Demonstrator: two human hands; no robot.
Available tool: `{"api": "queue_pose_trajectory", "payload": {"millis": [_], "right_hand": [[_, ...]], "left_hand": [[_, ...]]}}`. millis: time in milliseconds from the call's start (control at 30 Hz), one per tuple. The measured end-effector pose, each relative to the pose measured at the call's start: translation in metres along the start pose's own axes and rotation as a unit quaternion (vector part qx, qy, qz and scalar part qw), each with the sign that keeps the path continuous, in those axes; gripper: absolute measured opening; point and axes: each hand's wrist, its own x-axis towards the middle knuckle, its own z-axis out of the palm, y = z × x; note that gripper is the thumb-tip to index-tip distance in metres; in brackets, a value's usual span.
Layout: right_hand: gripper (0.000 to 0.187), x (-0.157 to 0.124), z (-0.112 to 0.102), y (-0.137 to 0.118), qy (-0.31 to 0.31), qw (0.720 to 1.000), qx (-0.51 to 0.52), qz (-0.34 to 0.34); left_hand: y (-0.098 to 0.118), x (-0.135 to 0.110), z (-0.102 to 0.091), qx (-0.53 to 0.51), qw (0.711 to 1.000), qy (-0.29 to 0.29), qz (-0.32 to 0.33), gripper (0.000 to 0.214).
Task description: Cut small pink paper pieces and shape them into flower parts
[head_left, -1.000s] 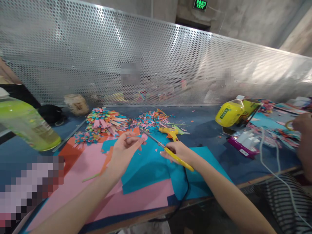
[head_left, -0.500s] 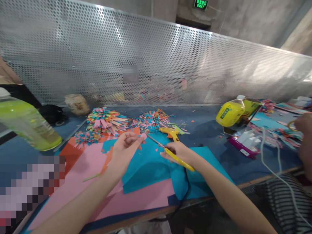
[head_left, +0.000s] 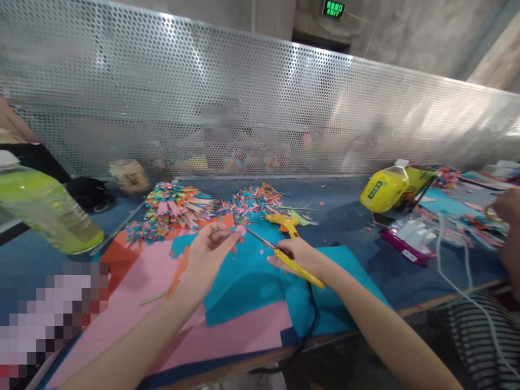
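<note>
Between the fingertips of my left hand [head_left: 211, 246] is a small round piece of pink paper [head_left: 241, 230]. My right hand [head_left: 298, 257] is wrapped round the yellow handles of a pair of scissors [head_left: 299, 268]. The scissor blades point left, with their tips close to the pink paper. Beneath both hands lie blue paper sheets [head_left: 244, 287] and a pink sheet [head_left: 244, 341]. Just beyond my right hand rests a yellow glue gun [head_left: 284, 222].
Behind the sheets are a heap of colourful paper strips [head_left: 179, 201] and loose scraps [head_left: 255, 200]. A green bottle [head_left: 44, 200] leans at left. On the right are a yellow bottle [head_left: 384, 187], a purple power strip [head_left: 406, 246] and another person's hand [head_left: 507, 208]. A perforated metal panel [head_left: 260, 81] stands behind.
Both hands stay almost in the same place, still gripping the pink paper and the scissors. The camera view has shifted very slightly.
</note>
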Motion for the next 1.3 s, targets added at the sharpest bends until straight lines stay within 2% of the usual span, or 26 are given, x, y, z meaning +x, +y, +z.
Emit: {"api": "queue_pose_trajectory", "payload": {"millis": [167, 567, 800, 1100, 1300], "right_hand": [[0.044, 0.0014, 0.0026, 0.0076, 0.003, 1.0, 0.004, -0.011], [0.043, -0.0008, -0.0002, 0.0024, 0.0, 1.0, 0.023, 0.015], [0.044, -0.0005, -0.0014, -0.0009, -0.001, 1.0, 0.012, 0.015], [0.045, 0.0012, 0.0004, 0.0065, -0.008, 1.0, 0.017, 0.017], [0.045, 0.0008, 0.0003, 0.0077, -0.021, 0.999, 0.035, 0.024]], "left_hand": [[-0.001, -0.0001, -0.0006, 0.004, 1.0, -0.014, 0.006, 0.024], [-0.0078, 0.0031, -0.0051, 0.016, 1.0, -0.027, 0.005, 0.026], [-0.0031, 0.0011, -0.0023, -0.009, 1.0, -0.011, -0.004, 0.026], [-0.0018, 0.0009, 0.0004, -0.037, 0.999, 0.006, -0.012, 0.031], [-0.0061, 0.0006, -0.0004, -0.048, 0.999, -0.01, -0.023, 0.036]]}}
